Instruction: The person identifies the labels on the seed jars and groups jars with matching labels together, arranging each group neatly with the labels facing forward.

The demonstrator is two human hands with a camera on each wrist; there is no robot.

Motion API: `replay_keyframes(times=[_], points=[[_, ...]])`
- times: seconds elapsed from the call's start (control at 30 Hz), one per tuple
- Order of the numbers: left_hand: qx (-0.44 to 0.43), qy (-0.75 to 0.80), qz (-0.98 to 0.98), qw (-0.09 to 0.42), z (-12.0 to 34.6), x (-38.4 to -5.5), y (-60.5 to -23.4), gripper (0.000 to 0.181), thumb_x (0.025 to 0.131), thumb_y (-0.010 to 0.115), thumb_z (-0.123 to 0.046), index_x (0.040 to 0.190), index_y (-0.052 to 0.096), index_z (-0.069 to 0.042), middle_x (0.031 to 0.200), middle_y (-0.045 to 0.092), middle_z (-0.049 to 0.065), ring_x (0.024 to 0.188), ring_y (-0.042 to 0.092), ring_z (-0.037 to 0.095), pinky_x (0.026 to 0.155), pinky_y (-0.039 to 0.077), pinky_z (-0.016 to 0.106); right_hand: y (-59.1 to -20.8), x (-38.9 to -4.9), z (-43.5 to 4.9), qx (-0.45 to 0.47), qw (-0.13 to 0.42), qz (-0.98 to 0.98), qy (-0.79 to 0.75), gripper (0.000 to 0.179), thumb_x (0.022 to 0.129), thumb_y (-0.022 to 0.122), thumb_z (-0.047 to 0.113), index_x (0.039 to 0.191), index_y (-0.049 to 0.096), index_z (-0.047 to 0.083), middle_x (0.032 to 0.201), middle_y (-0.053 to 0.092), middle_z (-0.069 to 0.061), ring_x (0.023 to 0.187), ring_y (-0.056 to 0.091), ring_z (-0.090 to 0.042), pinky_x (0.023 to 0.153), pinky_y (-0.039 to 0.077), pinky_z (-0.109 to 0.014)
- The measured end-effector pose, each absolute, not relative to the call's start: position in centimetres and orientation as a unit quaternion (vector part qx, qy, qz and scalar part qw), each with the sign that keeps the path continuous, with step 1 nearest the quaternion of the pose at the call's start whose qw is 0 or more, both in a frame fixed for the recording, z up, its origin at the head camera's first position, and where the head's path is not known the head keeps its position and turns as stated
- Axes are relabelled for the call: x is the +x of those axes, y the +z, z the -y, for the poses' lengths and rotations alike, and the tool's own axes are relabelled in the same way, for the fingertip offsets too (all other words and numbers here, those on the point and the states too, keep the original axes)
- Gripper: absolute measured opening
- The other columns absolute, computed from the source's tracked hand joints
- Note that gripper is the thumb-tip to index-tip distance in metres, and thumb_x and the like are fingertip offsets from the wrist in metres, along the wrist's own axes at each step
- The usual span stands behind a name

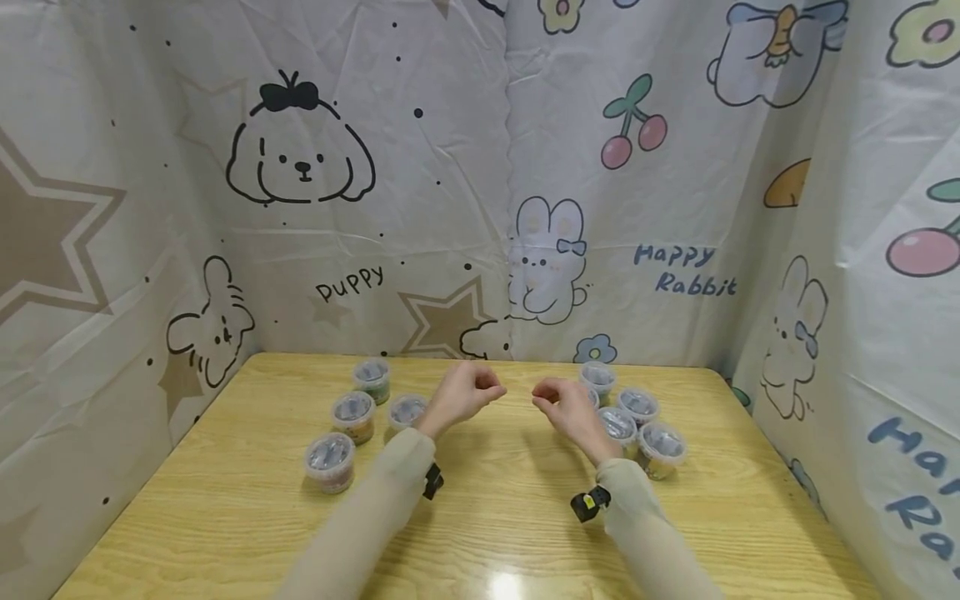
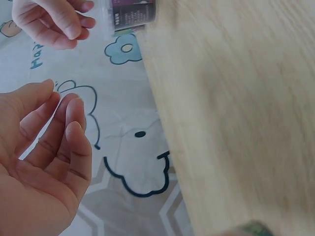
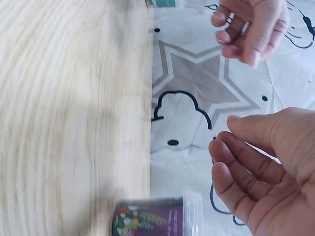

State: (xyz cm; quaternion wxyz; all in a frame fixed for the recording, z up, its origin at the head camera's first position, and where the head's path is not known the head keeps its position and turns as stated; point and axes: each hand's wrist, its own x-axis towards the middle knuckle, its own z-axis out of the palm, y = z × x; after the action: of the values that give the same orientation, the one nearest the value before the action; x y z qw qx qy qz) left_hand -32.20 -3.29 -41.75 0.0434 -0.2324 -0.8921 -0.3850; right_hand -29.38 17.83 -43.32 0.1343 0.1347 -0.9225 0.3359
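Observation:
Above the far middle of the table, my left hand (image 1: 463, 395) and right hand (image 1: 573, 413) face each other with a gap between them. Fingers of both hands are loosely curved and hold nothing. In the left wrist view, the left hand (image 2: 47, 157) shows a space between thumb and fingertips; so does the right hand (image 3: 268, 172) in its own wrist view. Nearest the left hand is a round lidded tub (image 1: 406, 410), partly covered by the wrist. Beside the right hand stand several similar tubs, among them one (image 1: 618, 423) partly behind the wrist.
More lidded tubs stand at the left, one at the back (image 1: 372, 381), one in the middle (image 1: 353, 417) and one nearer the front (image 1: 330, 462). On the right, one tub (image 1: 662, 450) is outermost. Patterned cloth (image 1: 442, 167) hangs around the wooden table (image 1: 495, 517).

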Motion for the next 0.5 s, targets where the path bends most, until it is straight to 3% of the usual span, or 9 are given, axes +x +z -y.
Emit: replay_keyframes(times=[0.5], points=[[-0.257,-0.413,0.873,0.010,-0.7,-32.3,-44.0,0.014,0.093,0.068,-0.023,0.083,0.074,-0.015,0.080,0.072,0.010,0.060,0.057,0.007,0.054,0.046,0.023,-42.8,-28.9,-22.9,0.095,0.147,0.937,0.302,0.015,0.093,0.064,0.006,0.106,0.071,0.001,0.101,0.072,-0.014,0.093,0.067,-0.028,0.079,0.056,-0.045]])
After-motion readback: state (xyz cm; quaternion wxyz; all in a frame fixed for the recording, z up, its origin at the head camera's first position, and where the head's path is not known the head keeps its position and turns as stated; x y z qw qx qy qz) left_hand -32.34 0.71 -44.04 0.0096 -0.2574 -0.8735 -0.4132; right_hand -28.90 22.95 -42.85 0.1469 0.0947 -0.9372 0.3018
